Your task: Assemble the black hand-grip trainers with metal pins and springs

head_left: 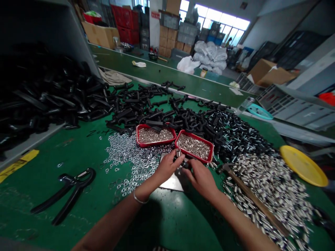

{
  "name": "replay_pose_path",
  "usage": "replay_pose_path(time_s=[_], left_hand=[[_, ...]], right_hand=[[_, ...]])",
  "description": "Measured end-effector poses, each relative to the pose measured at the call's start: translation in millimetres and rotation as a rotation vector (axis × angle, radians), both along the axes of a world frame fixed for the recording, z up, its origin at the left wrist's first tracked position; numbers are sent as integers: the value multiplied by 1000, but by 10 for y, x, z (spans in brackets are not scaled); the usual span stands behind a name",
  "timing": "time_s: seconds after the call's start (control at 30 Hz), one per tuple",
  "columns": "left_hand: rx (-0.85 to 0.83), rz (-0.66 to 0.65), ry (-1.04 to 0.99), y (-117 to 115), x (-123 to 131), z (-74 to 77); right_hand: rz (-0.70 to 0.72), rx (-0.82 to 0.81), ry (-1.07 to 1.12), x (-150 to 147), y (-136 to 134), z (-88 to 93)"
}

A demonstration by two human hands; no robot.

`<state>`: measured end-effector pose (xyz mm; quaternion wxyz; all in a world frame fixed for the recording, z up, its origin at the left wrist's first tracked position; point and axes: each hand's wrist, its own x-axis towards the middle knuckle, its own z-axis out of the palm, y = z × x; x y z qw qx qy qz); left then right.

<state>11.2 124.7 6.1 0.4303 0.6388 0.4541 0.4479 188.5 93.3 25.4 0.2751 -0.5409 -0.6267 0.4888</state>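
- the left hand (167, 168) has its fingers drawn narrow, pinching a small silver sleeve (178, 153) that stands upright between the fingertips.
- the right hand (201, 178) meets it from the other side, fingers curled in close around a small dark piece (184, 164) just under the sleeve; i cannot tell if it truly grips the piece.
- both hands hover over a flat metal plate (171, 183) lying on the green tabletop (47, 174), just in front of the trays.
- a thin bangle (138, 199) sits on the left wrist.
- two red trays stand side by side just beyond the hands: the left tray (138, 139) and the right tray (209, 145) each hold small silver parts.
- a loose spread of silver washers (128, 155) lies left of the plate, touching the left tray.
- a hammer (251, 196) lies right of the right hand, its handle resting on a broad heap of silver cylinders (277, 181).
- beyond that heap is a drift of black-and-silver pins (240, 136).
- a long pile of black handles (146, 106) runs behind the trays.
- a black hand-grip tool (68, 191) lies alone, well to the left.
- a yellow plate (303, 166) sits at the far right edge.
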Motion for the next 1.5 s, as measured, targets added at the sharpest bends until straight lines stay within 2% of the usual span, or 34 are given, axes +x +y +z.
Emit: replay_pose_path(time_s=[0.03, 0.13, 0.17, 0.2, 0.3, 0.33, 0.37, 0.47, 0.5, 0.53, 0.63, 0.67, 0.7, 0.8, 0.83, 0.97, 1.1, 1.23, 1.3, 1.37, 1.4, 1.5], left_hand=[[27, -16, -12, -8, 3, 15], [158, -115, -45, -34, 15, 51], [188, -135, -48, -40, 20, 51], [199, -138, -48, -43, 27, 44], [169, -85, -55, -52, 51, 12], [171, -71, -54, -59, 57, 9], [192, -66, -45, -67, 61, 12], [309, -116, 29, -100, 66, 36], [332, -134, 52, -108, 68, 38], [333, -133, 62, -114, 71, 33], [261, -23, 46, -120, 86, -13], [243, 15, 43, -122, 90, -28], [241, 32, 48, -125, 92, -38], [286, -15, 84, -138, 95, -36], [294, -26, 88, -142, 96, -30], [267, 14, 68, -154, 103, -17], [282, 4, 56, -197, 109, 8], [242, 42, 30, -261, 125, 43], [232, 35, 62, -269, 128, 44], [220, -37, 166, -239, 117, 24], [211, -95, 255, -209, 106, 6], [170, -277, 630, -84, 58, -41]], right_hand=[[37, -50, 21, -9, -19, 4], [246, -406, 165, -11, -57, -2], [254, -428, 158, -3, -60, -4], [210, -354, 106, 7, -61, -4], [-9, 93, -143, 26, -65, 5], [-27, 146, -170, 26, -71, 5], [5, 102, -148, 24, -79, 2], [222, -322, 36, 19, -95, -18], [243, -378, 52, 21, -95, -24], [209, -333, 24, 25, -94, -27], [-26, 72, -124, 31, -102, -33], [-52, 129, -119, 28, -111, -37], [-38, 118, -85, 22, -122, -43], [86, -114, 66, 3, -152, -57], [89, -130, 69, 0, -157, -56], [-29, 68, -49, -3, -166, -14], [111, -122, 86, -5, -200, 52], [11, 143, -123, 9, -246, 115], [78, 29, -73, 24, -262, 100], [187, -146, 13, 43, -274, 50], [214, -162, 3, 56, -279, 21], [182, 11, -234, 135, -309, -33]])
